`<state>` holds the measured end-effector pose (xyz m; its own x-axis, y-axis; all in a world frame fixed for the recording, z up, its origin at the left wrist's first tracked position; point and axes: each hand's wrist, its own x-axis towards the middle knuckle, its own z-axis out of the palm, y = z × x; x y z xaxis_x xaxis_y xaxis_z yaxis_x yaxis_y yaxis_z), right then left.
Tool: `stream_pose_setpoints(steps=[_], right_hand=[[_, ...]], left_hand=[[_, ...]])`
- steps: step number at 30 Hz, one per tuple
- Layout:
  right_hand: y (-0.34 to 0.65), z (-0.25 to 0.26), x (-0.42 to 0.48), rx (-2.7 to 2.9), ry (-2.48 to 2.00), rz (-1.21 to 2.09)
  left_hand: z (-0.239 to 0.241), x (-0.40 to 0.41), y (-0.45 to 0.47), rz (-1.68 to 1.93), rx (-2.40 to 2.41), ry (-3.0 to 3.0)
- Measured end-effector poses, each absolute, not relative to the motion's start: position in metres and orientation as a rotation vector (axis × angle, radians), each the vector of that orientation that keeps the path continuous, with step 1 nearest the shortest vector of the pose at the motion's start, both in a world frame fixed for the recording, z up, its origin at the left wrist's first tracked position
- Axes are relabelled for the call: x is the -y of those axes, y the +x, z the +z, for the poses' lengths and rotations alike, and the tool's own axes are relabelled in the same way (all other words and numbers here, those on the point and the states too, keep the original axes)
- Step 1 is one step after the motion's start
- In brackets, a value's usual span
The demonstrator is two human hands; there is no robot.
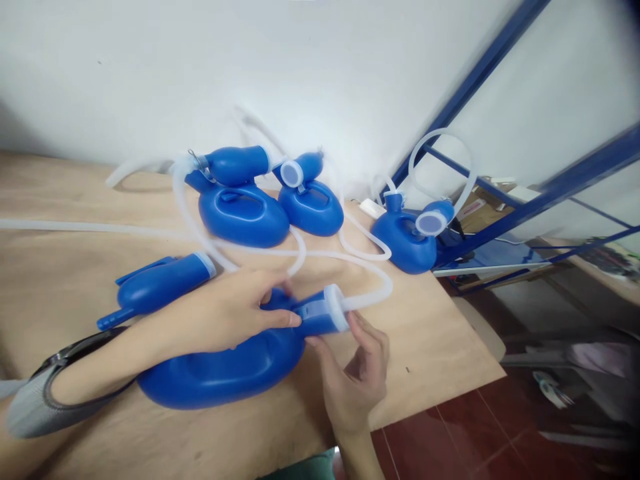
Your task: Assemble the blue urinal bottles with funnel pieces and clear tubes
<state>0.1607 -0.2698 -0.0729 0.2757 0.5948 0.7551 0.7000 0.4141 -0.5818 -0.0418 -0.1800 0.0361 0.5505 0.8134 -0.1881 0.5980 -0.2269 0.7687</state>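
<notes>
A blue plastic container with a neck lies on the wooden table right in front of me. My left hand rests over its top, fingers closed around the neck. My right hand pinches the white cap at the neck's end from below. A translucent hose runs from that cap and loops back across the table. A separate blue funnel piece lies just beyond my left wrist.
Two more blue containers with hoses sit near the white wall. A third stands at the table's right corner beside a blue metal frame. The table's right edge drops to a red tiled floor.
</notes>
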Motion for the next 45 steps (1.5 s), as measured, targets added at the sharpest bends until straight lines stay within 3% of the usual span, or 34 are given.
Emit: stream_pose_setpoints(steps=[12, 16, 22, 27, 33, 36, 39, 42, 45], right_hand=[[0.168, -0.065, 0.267, 1.383, -1.243, -0.054], [0.175, -0.057, 0.267, 1.512, -1.213, -0.048], [0.212, -0.039, 0.270, 1.717, -1.170, -0.115], [0.252, 0.014, 0.249, 1.578, -1.169, -0.181], [0.212, 0.087, 0.172, 2.407, -1.344, 0.196], [0.165, 0.090, 0.131, 2.865, -1.329, 0.372], [0.118, 0.083, 0.106, 3.132, -1.333, 0.297], [0.076, 0.079, 0.105, 3.236, -1.106, 0.284], [0.041, 0.082, 0.121, 3.235, -0.826, 0.529]], left_hand=[[0.034, 0.180, -0.041, 0.304, -1.146, 1.832], [0.035, 0.185, -0.040, 0.471, -1.165, 1.996], [0.032, 0.185, -0.073, 0.592, -1.558, 2.379], [0.014, 0.182, -0.142, 0.144, -2.040, 2.387], [-0.015, 0.179, -0.165, 0.101, -2.046, 2.258], [-0.025, 0.173, -0.168, 0.297, -2.067, 2.050], [-0.024, 0.174, -0.174, 0.657, -2.031, 1.986], [-0.009, 0.185, -0.174, 1.118, -1.936, 1.801], [0.014, 0.197, -0.166, 1.462, -1.732, 1.496]])
